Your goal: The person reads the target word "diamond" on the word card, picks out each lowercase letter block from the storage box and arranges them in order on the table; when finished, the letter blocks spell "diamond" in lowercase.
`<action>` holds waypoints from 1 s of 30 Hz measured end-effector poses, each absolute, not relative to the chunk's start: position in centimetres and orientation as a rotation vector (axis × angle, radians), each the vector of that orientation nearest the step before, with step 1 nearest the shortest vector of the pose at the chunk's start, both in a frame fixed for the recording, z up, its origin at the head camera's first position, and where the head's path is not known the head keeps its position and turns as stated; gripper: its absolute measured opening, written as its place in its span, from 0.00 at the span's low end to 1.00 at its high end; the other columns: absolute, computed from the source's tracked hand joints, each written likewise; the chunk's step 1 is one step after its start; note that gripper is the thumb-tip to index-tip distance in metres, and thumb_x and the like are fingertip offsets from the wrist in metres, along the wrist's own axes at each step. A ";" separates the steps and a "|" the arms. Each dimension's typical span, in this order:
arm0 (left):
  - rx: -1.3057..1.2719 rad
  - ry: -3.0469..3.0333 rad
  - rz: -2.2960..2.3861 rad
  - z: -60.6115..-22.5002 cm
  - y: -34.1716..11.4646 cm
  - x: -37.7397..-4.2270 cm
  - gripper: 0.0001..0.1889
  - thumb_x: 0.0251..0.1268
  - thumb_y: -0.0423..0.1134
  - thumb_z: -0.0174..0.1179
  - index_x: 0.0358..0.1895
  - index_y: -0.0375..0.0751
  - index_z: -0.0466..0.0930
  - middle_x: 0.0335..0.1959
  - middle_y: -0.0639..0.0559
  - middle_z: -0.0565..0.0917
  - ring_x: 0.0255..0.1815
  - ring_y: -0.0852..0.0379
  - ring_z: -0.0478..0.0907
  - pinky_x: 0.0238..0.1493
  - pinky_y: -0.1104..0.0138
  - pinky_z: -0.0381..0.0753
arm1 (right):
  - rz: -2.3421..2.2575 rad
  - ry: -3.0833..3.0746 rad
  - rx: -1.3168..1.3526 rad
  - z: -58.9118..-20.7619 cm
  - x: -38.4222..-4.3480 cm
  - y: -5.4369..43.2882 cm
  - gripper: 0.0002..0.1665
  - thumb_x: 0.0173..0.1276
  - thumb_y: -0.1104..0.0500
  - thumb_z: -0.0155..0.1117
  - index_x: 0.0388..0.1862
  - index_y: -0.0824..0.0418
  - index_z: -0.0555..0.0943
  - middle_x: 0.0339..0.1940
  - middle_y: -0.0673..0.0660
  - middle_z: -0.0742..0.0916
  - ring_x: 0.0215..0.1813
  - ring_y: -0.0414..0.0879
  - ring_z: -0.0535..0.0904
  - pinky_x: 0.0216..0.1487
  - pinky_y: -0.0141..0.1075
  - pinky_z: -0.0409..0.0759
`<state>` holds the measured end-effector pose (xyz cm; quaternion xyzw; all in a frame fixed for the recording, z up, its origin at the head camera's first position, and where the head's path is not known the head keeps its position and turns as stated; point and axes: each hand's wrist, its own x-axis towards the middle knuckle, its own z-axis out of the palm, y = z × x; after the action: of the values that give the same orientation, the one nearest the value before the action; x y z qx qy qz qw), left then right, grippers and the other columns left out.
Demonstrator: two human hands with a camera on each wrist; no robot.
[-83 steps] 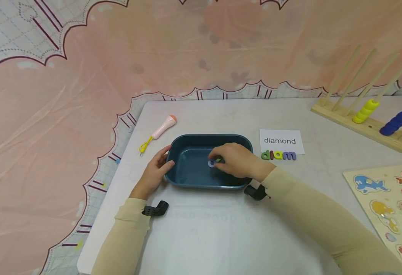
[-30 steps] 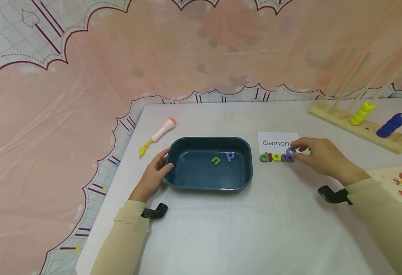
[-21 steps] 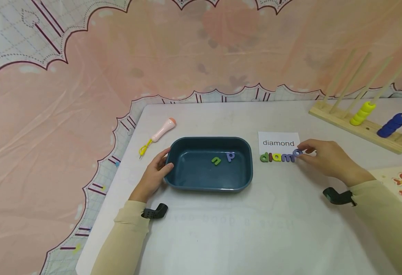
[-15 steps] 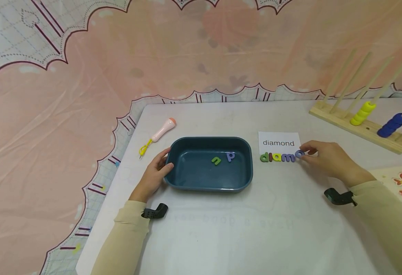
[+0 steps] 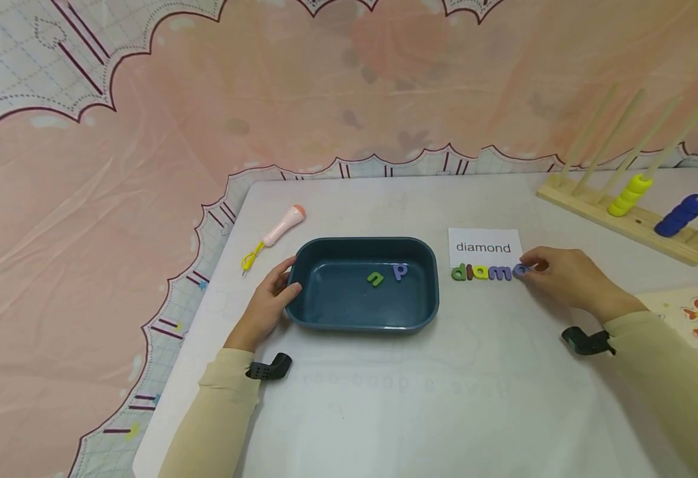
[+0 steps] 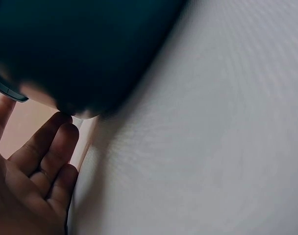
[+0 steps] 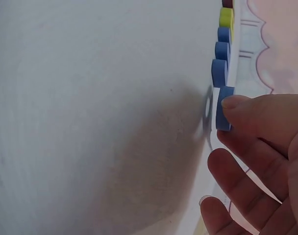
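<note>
My right hand (image 5: 572, 279) pinches a blue letter o (image 7: 224, 108) between thumb and finger. That letter stands at the right end of a row of colourful letters (image 5: 480, 273) reading d, i, a, m. Right behind the row lies a white card (image 5: 462, 239) printed "diamond". My left hand (image 5: 265, 307) holds the left end of a dark teal tray (image 5: 331, 322), thumb at the rim and fingers against the outer wall (image 6: 65, 58). A green letter n (image 5: 375, 279) and a purple letter p (image 5: 399, 271) lie inside the tray.
A pink microphone-shaped toy (image 5: 284, 224) with a yellow end lies behind the tray on the left. At the back right stands a wooden peg abacus (image 5: 600, 206) with yellow and blue beads. An animal picture board (image 5: 671, 302) is partly hidden by the right arm.
My right hand has taken the letter o out of the tray, carried it right to the row's end and lowered it beside the m. My left hand has stayed at the tray.
</note>
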<state>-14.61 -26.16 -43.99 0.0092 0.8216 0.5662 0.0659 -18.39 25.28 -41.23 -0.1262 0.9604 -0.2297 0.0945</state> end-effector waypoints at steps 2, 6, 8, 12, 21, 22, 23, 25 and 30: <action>0.030 2.474 1.713 -44.0 -26.1 -14.6 0.32 0.76 0.41 0.56 0.79 0.48 0.57 0.70 0.33 0.69 0.69 0.39 0.66 0.70 0.46 0.61 | -0.678 2.852 -0.387 -41.3 -18.4 25.2 0.20 0.71 0.56 0.63 0.56 0.69 0.80 0.46 0.69 0.85 0.49 0.65 0.79 0.50 0.60 0.74; 0.029 2.469 1.716 -43.9 -26.1 -14.6 0.32 0.76 0.41 0.56 0.79 0.48 0.57 0.70 0.34 0.68 0.70 0.39 0.66 0.71 0.46 0.60 | -0.666 2.854 -0.398 -41.4 -18.5 24.9 0.20 0.71 0.58 0.63 0.56 0.70 0.80 0.46 0.69 0.85 0.49 0.65 0.79 0.51 0.61 0.74; 0.027 2.468 1.715 -43.8 -26.1 -14.6 0.32 0.76 0.41 0.56 0.79 0.48 0.57 0.70 0.34 0.68 0.70 0.39 0.66 0.71 0.46 0.60 | -0.658 2.858 -0.406 -41.5 -18.5 24.8 0.19 0.71 0.59 0.63 0.56 0.70 0.80 0.46 0.70 0.85 0.49 0.65 0.79 0.52 0.61 0.74; 0.022 2.470 1.708 -43.8 -26.1 -14.6 0.32 0.76 0.42 0.56 0.79 0.49 0.57 0.71 0.34 0.68 0.70 0.40 0.66 0.70 0.46 0.61 | -0.649 2.863 -0.417 -41.6 -18.6 24.6 0.19 0.70 0.60 0.63 0.56 0.70 0.80 0.46 0.70 0.85 0.49 0.65 0.79 0.52 0.61 0.74; 0.016 2.470 1.707 -43.9 -26.1 -14.7 0.32 0.76 0.41 0.55 0.79 0.48 0.56 0.70 0.33 0.68 0.70 0.39 0.65 0.71 0.46 0.61 | -0.642 2.846 -0.387 -41.6 -18.6 24.3 0.20 0.71 0.60 0.63 0.57 0.70 0.79 0.47 0.70 0.85 0.50 0.65 0.78 0.54 0.62 0.73; 0.015 2.470 1.707 -44.0 -26.1 -14.7 0.32 0.77 0.41 0.55 0.79 0.48 0.56 0.70 0.33 0.68 0.70 0.39 0.65 0.71 0.46 0.61 | -0.641 2.848 -0.390 -41.5 -18.6 24.3 0.20 0.71 0.60 0.63 0.57 0.70 0.79 0.47 0.70 0.85 0.50 0.65 0.78 0.54 0.62 0.73; 0.014 2.469 1.710 -44.0 -26.1 -14.7 0.32 0.76 0.41 0.56 0.79 0.48 0.57 0.70 0.33 0.69 0.70 0.39 0.66 0.71 0.47 0.61 | -0.639 2.849 -0.391 -41.5 -18.6 24.3 0.20 0.71 0.60 0.63 0.57 0.70 0.79 0.47 0.70 0.85 0.50 0.65 0.78 0.54 0.62 0.73; 0.011 2.470 1.710 -44.0 -26.2 -14.7 0.32 0.76 0.41 0.55 0.79 0.48 0.57 0.70 0.33 0.69 0.70 0.39 0.66 0.71 0.46 0.61 | -0.640 2.846 -0.385 -41.5 -18.7 24.3 0.20 0.71 0.60 0.63 0.57 0.70 0.79 0.48 0.71 0.84 0.51 0.66 0.78 0.54 0.62 0.73; 0.017 2.481 1.702 -43.9 -26.1 -14.7 0.32 0.76 0.41 0.55 0.79 0.47 0.57 0.69 0.33 0.69 0.69 0.39 0.66 0.70 0.46 0.61 | -0.645 2.838 -0.375 -41.5 -18.6 24.2 0.20 0.71 0.60 0.63 0.57 0.70 0.79 0.48 0.71 0.84 0.50 0.65 0.78 0.54 0.62 0.73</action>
<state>-14.74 -26.09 -43.94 0.0058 0.8228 0.5644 0.0662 -18.59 24.18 -41.51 -0.1270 0.9620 -0.2185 0.1036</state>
